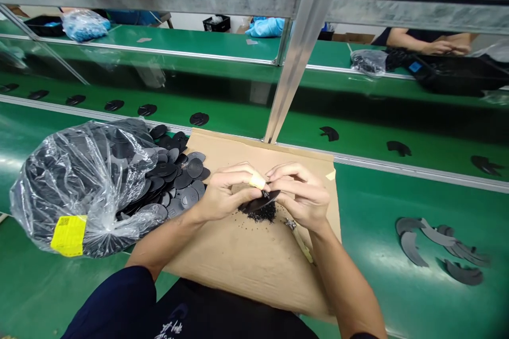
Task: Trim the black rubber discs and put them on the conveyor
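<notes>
Between both hands a thin black plastic disc (259, 203) is held tilted above the cardboard. My left hand (226, 193) is closed on its left side, with a pale yellow wrapping (257, 180) on a fingertip. Closed on the disc's right side is my right hand (304, 196). Small dark prongs show at the disc's upper face, partly hidden by the fingers. Right below lies a heap of black bits (264, 215). A hand tool with pale yellow handles and a metal head, apparently nippers (299, 241), rests near my right wrist.
Left of the cardboard (238, 259), black discs (183, 180) spill beside a clear plastic bag (83, 175). Curved black pieces (413, 249) lie on the right. Beyond, a green belt (238, 127) carries spaced parts, behind a metal post (290, 58). Another person's hands (449, 45) are across it.
</notes>
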Tool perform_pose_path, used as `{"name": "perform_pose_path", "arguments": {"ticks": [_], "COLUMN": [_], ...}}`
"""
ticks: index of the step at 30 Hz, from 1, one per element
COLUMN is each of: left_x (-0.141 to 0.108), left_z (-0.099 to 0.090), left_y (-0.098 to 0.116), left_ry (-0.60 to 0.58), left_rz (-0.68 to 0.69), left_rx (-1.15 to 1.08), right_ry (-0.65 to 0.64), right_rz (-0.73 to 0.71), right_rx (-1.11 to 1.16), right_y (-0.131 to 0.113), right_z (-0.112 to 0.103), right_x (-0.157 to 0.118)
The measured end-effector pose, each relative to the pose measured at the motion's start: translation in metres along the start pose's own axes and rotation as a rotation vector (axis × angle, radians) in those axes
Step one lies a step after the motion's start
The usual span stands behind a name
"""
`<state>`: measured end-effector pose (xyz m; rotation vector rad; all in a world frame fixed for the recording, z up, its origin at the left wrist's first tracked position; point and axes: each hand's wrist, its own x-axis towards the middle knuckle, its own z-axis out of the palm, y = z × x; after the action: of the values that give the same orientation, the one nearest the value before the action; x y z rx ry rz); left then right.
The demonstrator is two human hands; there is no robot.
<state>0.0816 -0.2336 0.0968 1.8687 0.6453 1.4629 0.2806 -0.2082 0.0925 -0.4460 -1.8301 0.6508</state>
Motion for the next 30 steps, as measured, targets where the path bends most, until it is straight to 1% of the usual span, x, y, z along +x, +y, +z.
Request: {"name": "perform_pose_path", "arguments": {"ticks": [2, 3, 4, 5, 6, 7, 9, 11, 12, 14, 16, 17, 19, 21, 24, 27, 30], "left_x": [-0.002, -0.004, -0.006, -0.008, -0.011, -0.014, -0.021, -0.03, -0.034, -0.042, -0.05, -0.053, -0.057, -0.059, -0.061, -0.061, -0.061], "left_z": [0.007, 0.009, 0.011, 0.011, 0.01, 0.008, -0.001, -0.012, -0.017, -0.022, -0.019, -0.016, -0.006, 0.005, 0.015, 0.018, 0.017], "left_y": [-0.005, -0.007, -0.009, -0.01, -0.012, -0.013, -0.016, -0.019, -0.021, -0.024, -0.028, -0.031, -0.036, -0.039, -0.041, -0.038, -0.034], "left_ry": [-0.009, -0.009, 0.01, 0.05, 0.103, 0.156, 0.208, 0.167, 0.132, 0.087, 0.091, 0.099, 0.092, 0.045, -0.022, -0.048, -0.086], "left_rz": [-0.05, -0.08, -0.111, -0.139, -0.167, -0.197, -0.264, -0.332, -0.368, -0.425, -0.454, -0.461, -0.468, -0.473, -0.443, -0.357, -0.28], "left_rx": [-0.072, -0.074, -0.046, 0.003, 0.063, 0.119, 0.191, 0.218, 0.223, 0.222, 0.206, 0.19, 0.145, 0.103, 0.069, 0.047, 0.02], "right_ry": [0.08, 0.106, 0.114, 0.089, 0.026, -0.067, -0.294, -0.499, -0.565, -0.633, -0.631, -0.611, -0.553, -0.487, -0.361, -0.257, -0.241], "right_rz": [-0.001, 0.011, 0.032, 0.068, 0.12, 0.187, 0.335, 0.462, 0.512, 0.586, 0.622, 0.629, 0.62, 0.589, 0.51, 0.446, 0.392], "right_rx": [-0.124, -0.176, -0.216, -0.245, -0.264, -0.286, -0.366, -0.497, -0.573, -0.711, -0.813, -0.845, -0.854, -0.8, -0.667, -0.538, -0.453], "right_y": [-0.004, -0.006, -0.008, -0.009, -0.011, -0.012, -0.016, -0.021, -0.023, -0.028, -0.032, -0.033, -0.034, -0.033, -0.033, -0.036, -0.038], "right_z": [0.003, 0.004, 0.003, 0.0, -0.005, -0.012, -0.028, -0.044, -0.05, -0.057, -0.057, -0.055, -0.052, -0.048, -0.042, -0.032, -0.023], "right_x": [-0.001, -0.001, -0.002, -0.004, -0.008, -0.014, -0.036, -0.069, -0.088, -0.124, -0.151, -0.16, -0.165, -0.159, -0.136, -0.113, -0.096]}}
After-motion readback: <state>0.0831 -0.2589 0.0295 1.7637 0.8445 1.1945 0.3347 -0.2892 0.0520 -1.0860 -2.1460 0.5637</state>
